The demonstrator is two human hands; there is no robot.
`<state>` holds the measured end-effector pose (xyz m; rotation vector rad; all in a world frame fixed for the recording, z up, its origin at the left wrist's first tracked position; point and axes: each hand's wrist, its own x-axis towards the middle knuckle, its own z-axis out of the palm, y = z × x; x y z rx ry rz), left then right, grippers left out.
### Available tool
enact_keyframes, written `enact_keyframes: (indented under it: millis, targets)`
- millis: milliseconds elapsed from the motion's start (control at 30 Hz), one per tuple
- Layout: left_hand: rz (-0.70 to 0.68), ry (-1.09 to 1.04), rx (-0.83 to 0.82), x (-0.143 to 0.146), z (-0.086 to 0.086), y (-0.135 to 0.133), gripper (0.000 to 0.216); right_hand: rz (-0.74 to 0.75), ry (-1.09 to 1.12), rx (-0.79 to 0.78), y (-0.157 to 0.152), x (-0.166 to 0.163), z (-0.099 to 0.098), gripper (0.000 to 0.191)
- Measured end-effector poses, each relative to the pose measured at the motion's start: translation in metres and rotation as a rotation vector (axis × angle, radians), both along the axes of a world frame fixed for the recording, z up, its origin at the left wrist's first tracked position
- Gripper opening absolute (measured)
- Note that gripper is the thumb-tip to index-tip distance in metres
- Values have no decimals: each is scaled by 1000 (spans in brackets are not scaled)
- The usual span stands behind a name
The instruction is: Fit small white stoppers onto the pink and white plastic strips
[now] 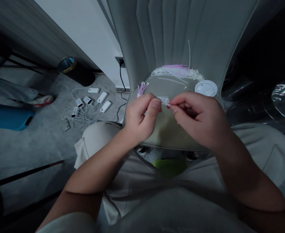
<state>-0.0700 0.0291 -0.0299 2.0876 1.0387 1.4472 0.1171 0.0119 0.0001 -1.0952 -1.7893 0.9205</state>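
My left hand (143, 115) is closed in a pinch, thumb against the curled forefinger, over the seat of a grey chair (154, 137). Close beside it, my right hand (200, 116) pinches with thumb and fingertips. A thin white stick (165, 103) spans the small gap between both pinches; its ends are hidden by the fingers. Just behind lies a small bunch of white sticks (163, 98). Farther back is a heap of white and purple cotton swabs (176, 70), with a bundle of purple swabs (142, 88) to its left.
A round white lid (206, 88) lies at the seat's right. One long white strip (189, 53) rests against the backrest. On the floor at left are white power banks with tangled cables (84, 111), a black bin (76, 71) and a blue tub (8, 116). Another person's shoe (43, 101) shows there.
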Motion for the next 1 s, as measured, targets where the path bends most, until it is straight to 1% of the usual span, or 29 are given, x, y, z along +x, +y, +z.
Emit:
enact_keyframes:
  millis: [133,233,367,533,700,767,833,933,1000]
  targets:
    - [-46,120,103,1,3,0,37,40,-45,93,-2,-2,2,10]
    - [-51,189,125,3,6,0,38,36,-65,94,-4,-4,2,12]
    - [6,227,185,4,4,-1,37,33,-7,9,-6,-6,2,13]
    - [-38,221,277,4,-4,2,27,51,99,-127,-7,-8,2,15]
    - [-65,217,350,5,-6,3,19,105,183,-267,-4,-7,5,16]
    - [-79,215,357,5,-6,3,19,148,197,-305,-2,-6,7,16]
    - [-97,190,348,4,-6,4,20,171,205,-307,0,-4,8,15]
    - [-108,76,292,2,-7,6,23,133,180,-241,1,-2,9,13]
    - [-73,-21,201,0,-5,7,24,82,139,-179,1,0,8,12]
